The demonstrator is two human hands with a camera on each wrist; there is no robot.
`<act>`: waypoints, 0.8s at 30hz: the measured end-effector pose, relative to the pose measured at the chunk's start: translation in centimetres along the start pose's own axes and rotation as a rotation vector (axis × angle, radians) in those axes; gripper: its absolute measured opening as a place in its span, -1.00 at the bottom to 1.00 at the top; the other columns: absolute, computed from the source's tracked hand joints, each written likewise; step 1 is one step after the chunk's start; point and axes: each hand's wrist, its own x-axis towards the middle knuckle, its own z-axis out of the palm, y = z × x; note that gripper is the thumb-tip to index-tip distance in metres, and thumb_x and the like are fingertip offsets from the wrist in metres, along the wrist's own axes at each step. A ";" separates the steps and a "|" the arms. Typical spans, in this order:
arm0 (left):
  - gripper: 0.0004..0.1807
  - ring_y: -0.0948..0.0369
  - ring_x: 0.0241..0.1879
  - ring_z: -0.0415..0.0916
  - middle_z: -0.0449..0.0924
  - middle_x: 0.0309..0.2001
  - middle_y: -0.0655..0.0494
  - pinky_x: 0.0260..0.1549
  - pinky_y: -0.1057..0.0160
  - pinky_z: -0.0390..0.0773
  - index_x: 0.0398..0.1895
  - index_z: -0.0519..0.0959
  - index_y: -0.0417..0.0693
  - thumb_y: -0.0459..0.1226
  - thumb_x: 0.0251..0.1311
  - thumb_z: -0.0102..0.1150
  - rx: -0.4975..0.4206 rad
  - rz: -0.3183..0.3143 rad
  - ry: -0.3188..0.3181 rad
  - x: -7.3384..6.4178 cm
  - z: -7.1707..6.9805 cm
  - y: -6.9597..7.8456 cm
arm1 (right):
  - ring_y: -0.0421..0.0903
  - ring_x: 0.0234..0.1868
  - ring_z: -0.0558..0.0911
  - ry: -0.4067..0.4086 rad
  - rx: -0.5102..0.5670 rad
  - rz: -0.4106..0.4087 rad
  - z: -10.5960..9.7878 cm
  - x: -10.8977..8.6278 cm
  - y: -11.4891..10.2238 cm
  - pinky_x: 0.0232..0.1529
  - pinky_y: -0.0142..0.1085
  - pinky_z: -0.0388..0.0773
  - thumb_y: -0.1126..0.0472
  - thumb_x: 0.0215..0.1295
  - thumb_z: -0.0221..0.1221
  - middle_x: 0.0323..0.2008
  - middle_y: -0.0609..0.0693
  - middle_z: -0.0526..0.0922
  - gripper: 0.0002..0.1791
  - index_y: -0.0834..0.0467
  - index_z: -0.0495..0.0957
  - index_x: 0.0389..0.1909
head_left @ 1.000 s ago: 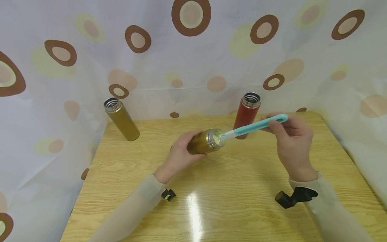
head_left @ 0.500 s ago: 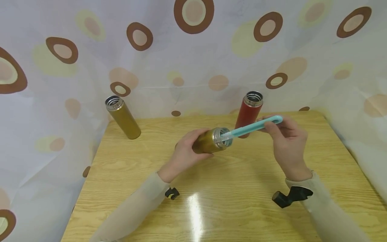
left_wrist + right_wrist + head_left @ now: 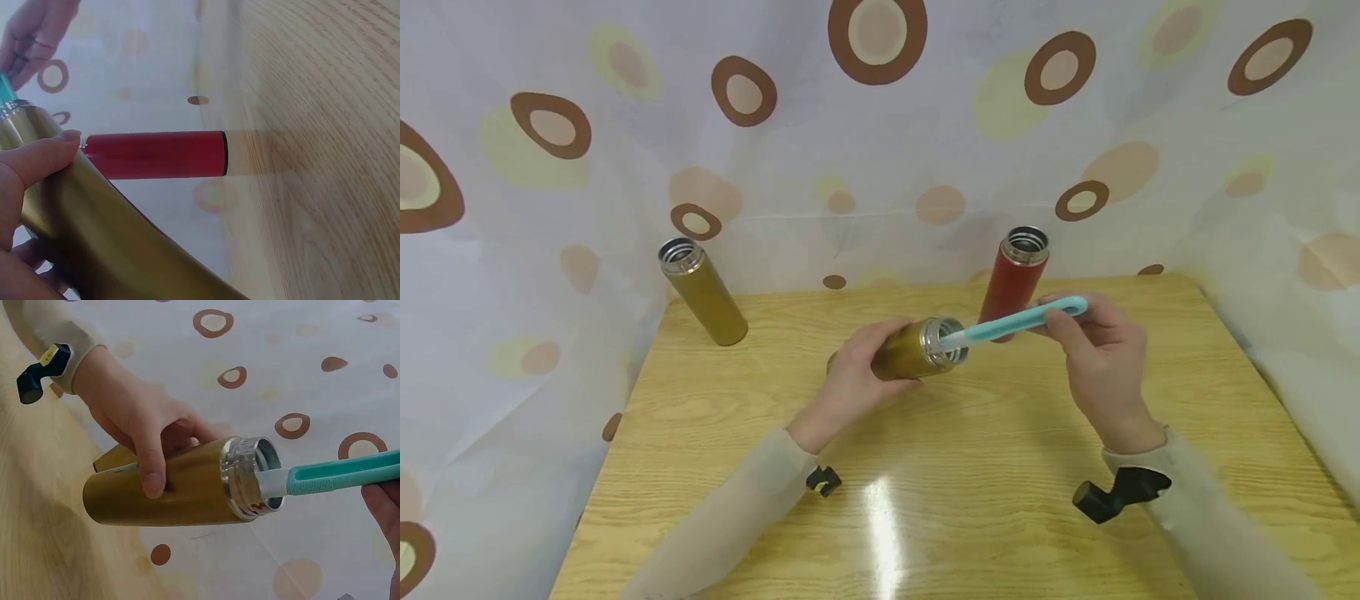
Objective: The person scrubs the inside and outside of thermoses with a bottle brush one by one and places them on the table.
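My left hand [image 3: 859, 367] grips a gold thermos bottle [image 3: 181, 484] around its body, tilted above the table with its uncapped steel mouth toward the right. A bottle brush [image 3: 1018, 322] with a teal handle and white neck reaches into that mouth; its head is hidden inside. Between thumb and fingers, my right hand [image 3: 1105, 367] pinches the handle near its looped end. The right wrist view shows the brush neck [image 3: 273, 482] passing the bottle's rim. Behind the brush stands a red thermos bottle [image 3: 1011, 287], uncapped and upright.
A second gold thermos bottle [image 3: 703, 292] stands uncapped at the back left of the wooden table [image 3: 970, 517]. A patterned curtain [image 3: 880, 158] rises along the table's back and sides.
My right hand has moved left and slightly down, pushing the brush deeper into the gold bottle. Yellowish material seen at the mouth earlier is now out of sight. The standing bottles stay put.
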 end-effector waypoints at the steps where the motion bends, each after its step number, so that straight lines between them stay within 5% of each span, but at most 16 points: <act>1: -0.10 -0.01 0.32 0.48 0.57 0.31 -0.02 0.35 -0.10 0.45 0.42 0.45 -0.05 -0.33 -0.06 0.68 -0.004 0.002 -0.002 0.0 0.1 0.0 | -0.06 -0.22 0.80 -0.015 -0.016 0.007 0.0 -0.2 0.1 -0.05 -0.21 0.74 0.65 0.39 0.08 -0.19 0.18 0.80 -0.85 0.69 0.53 -0.12; 8: -0.10 -0.01 0.35 0.46 0.55 0.34 -0.01 0.37 -0.11 0.41 0.42 0.46 -0.10 -0.31 -0.06 0.68 -0.021 -0.015 0.006 -0.2 0.4 -0.2 | -0.10 -0.18 0.79 -0.049 -0.086 0.016 -0.2 -0.5 -0.2 -0.02 -0.27 0.73 0.62 0.41 0.11 -0.16 0.14 0.80 -0.84 0.66 0.53 -0.07; 17: -0.11 -0.01 0.33 0.47 0.56 0.34 0.00 0.34 -0.15 0.42 0.43 0.46 -0.06 -0.30 -0.04 0.67 -0.016 -0.035 0.007 -0.5 0.3 -0.6 | 0.02 -0.18 0.78 0.055 0.087 -0.039 -0.5 0.7 -0.8 -0.01 -0.18 0.74 0.65 0.39 0.09 -0.20 0.24 0.78 -0.84 0.70 0.52 -0.10; 24: -0.11 -0.01 0.31 0.48 0.57 0.33 0.00 0.32 -0.14 0.44 0.41 0.47 -0.06 -0.30 -0.06 0.68 -0.010 -0.033 0.006 -0.4 0.5 -0.4 | -0.06 -0.19 0.80 0.001 -0.024 0.023 -0.1 -0.4 0.5 -0.01 -0.21 0.73 0.63 0.43 0.06 -0.17 0.20 0.78 -0.83 0.66 0.53 -0.07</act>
